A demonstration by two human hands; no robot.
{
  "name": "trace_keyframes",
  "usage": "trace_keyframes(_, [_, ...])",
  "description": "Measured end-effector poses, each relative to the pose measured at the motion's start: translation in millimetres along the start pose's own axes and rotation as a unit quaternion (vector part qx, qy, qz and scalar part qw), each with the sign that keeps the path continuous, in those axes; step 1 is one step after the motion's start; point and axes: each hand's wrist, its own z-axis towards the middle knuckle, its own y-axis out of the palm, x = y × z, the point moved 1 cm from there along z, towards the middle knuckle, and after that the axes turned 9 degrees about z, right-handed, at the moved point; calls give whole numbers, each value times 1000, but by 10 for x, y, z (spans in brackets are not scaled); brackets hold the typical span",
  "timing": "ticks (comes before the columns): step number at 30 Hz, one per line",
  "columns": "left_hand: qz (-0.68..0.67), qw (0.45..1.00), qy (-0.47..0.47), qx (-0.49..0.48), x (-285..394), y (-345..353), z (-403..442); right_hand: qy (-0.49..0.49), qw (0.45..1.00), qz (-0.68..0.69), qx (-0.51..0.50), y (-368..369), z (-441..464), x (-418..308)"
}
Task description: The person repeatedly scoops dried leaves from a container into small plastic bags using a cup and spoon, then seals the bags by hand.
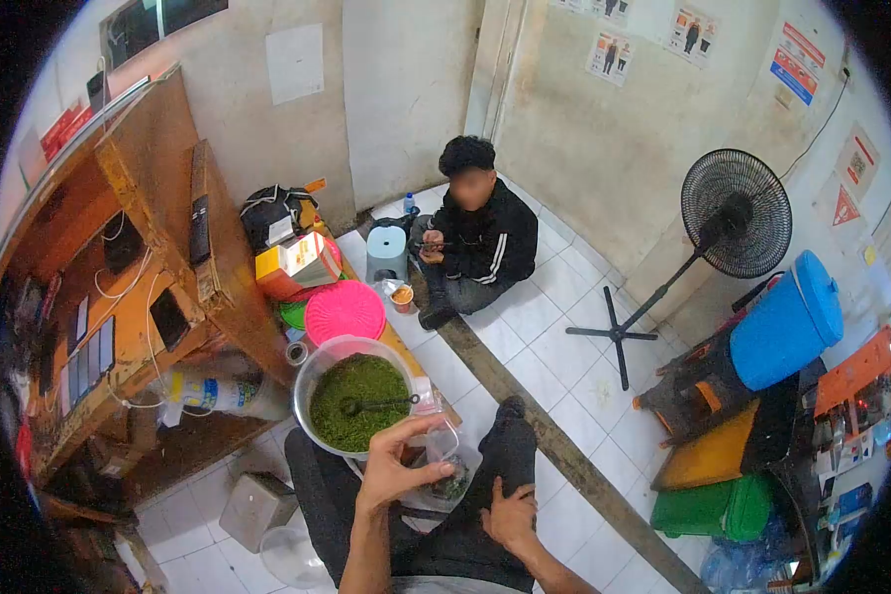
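Note:
My left hand [403, 463] is curled over my lap, its thumb and fingers closed around a small clear plastic container [444, 443]. Just beneath it, between my legs, sits a larger see-through tub [470, 463] with some dark green bits in it. My right hand [512, 515] lies on my right thigh with its fingers apart and nothing in it. Beyond my left hand stands a wide translucent bowl [307, 371] full of finely chopped green leaves [356, 381]. A black long-handled scoop [366, 404] rests on the leaves.
A pink basket [345, 312], cardboard box [302, 265] and orange cup [402, 297] stand beyond the bowl. Another person [490, 228] sits on the floor. A wooden cabinet [168, 188] is at left; a standing fan [733, 213] and blue bin [787, 322] at right.

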Motion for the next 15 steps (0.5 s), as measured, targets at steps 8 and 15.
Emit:
trace_keyframes(8, [7,999,30,7,-99,-14,25,21,998,-62,4,-72,107,-84])
trace_keyframes(15, [-15,1000,23,-9,-129,26,38,73,991,-106,26,42,653,11])
